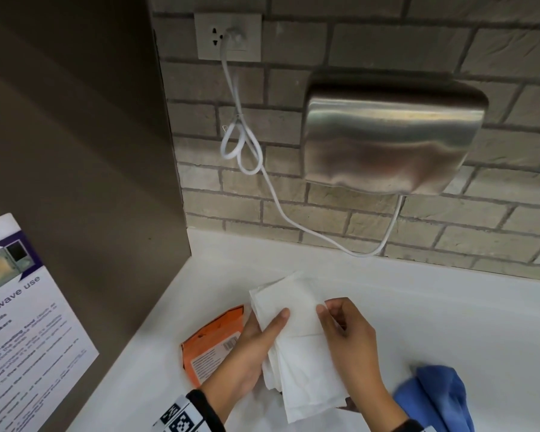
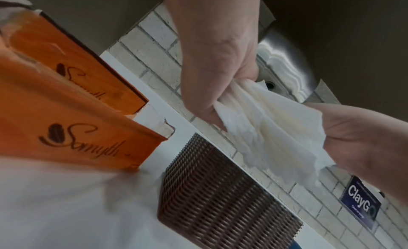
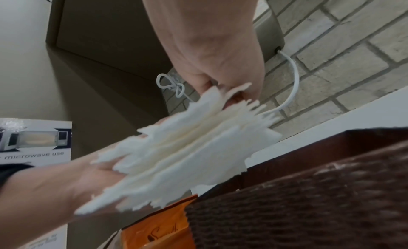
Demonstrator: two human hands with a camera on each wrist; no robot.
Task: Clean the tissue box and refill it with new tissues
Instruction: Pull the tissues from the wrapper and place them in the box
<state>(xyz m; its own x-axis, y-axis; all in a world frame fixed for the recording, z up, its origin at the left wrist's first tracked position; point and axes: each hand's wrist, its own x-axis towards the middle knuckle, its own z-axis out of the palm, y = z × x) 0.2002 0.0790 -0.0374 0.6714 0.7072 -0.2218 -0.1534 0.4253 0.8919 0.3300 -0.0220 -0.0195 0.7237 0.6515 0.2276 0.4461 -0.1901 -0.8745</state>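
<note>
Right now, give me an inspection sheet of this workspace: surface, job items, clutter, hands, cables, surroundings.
Surface: white counter, meeting a brick wall.
Job's things: tissue stack held above the counter; brown woven tissue box beneath; orange tissue wrapper opened beside it.
Clutter: blue cloth at right.
Hands: left hand holds the stack, thumb on top; right hand pinches its other edge.
Cables: white cord from wall socket to hand dryer, slack looped.
Surroundings: microwave notice on left panel.

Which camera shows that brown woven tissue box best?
The left wrist view: the brown woven tissue box shows its lattice sharply. The right wrist view shows it close and blurred; the head view shows almost nothing of it.
</note>
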